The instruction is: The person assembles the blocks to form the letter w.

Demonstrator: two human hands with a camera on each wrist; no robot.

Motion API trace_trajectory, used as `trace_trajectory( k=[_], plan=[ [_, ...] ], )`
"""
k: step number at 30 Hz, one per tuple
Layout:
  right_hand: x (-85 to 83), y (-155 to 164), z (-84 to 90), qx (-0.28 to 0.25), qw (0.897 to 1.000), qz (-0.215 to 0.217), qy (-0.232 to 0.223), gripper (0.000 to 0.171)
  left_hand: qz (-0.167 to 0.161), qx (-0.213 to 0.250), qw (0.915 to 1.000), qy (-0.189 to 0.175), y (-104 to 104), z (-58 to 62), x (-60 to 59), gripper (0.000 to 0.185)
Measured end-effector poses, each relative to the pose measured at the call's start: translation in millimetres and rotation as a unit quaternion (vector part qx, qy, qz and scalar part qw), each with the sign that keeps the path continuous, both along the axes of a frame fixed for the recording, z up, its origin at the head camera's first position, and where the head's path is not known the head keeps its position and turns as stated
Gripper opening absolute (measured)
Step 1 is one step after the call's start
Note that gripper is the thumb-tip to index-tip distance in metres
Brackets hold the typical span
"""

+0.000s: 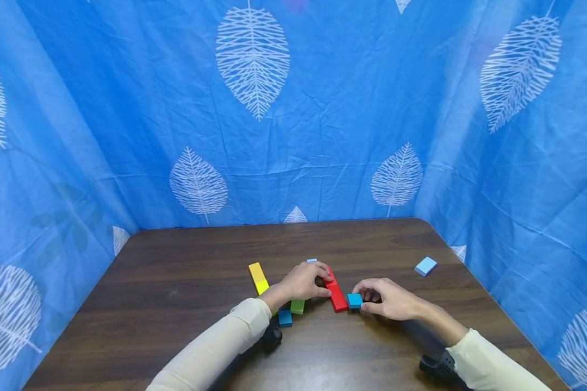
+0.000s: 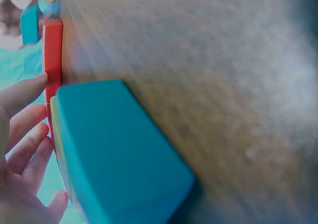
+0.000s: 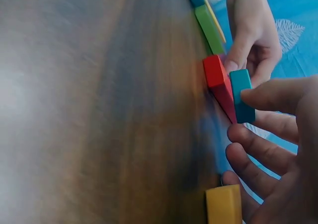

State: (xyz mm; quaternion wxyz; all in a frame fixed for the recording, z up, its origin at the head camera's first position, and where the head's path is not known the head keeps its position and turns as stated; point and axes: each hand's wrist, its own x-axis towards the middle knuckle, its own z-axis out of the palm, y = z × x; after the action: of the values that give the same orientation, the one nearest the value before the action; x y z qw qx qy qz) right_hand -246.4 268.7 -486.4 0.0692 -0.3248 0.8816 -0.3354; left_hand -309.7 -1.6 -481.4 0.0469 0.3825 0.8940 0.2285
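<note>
My right hand point(image 1: 391, 300) pinches a small blue block point(image 1: 355, 301) between thumb and fingertips, just right of two red blocks point(image 1: 339, 298). These red blocks lie end to end in a slanting row. At the row's left side is my left hand point(image 1: 305, 281), its thumb and fingertips touching the red blocks. The right wrist view shows the blue block point(image 3: 242, 96) overlapping the near red block point(image 3: 218, 80). Low in that view, a yellow-orange block point(image 3: 223, 204) appears beside the lower fingers of my right hand.
Near my left wrist lie a second blue block point(image 1: 285, 318), a green block point(image 1: 297, 307), a yellow block point(image 1: 261, 286) and an orange-yellow block point(image 1: 256, 270). One light blue block point(image 1: 312, 260) shows behind the left hand; another light blue block point(image 1: 425, 266) lies far right on the wooden table point(image 1: 186, 255).
</note>
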Motion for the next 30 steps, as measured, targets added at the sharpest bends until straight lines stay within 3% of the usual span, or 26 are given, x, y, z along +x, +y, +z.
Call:
trace_trajectory(
  k=[4, 13, 21, 30],
  plan=[
    [5.9, -2, -3.0, 0.006, 1.0, 0.015, 0.001, 0.017, 0.004, 0.002, 1.0, -0.002, 0, 0.7, -0.2, 0.036],
    [13.4, -5, -4.4, 0.052, 0.998, 0.004, 0.025, 0.017, 0.006, 0.004, 0.9999, -0.013, -1, 0.9, -0.3, 0.038],
    [10.9, -10, -4.5, 0.061, 0.998, -0.01, 0.023, 0.044, 0.0, 0.002, 0.9999, -0.011, -1, 3.7, -1.7, 0.037],
    [10.6, -13, -7.6, 0.072, 0.997, -0.022, 0.022, 0.043, -0.006, 0.008, 0.9999, -0.011, 0, 4.0, -1.4, 0.036]
  ],
)
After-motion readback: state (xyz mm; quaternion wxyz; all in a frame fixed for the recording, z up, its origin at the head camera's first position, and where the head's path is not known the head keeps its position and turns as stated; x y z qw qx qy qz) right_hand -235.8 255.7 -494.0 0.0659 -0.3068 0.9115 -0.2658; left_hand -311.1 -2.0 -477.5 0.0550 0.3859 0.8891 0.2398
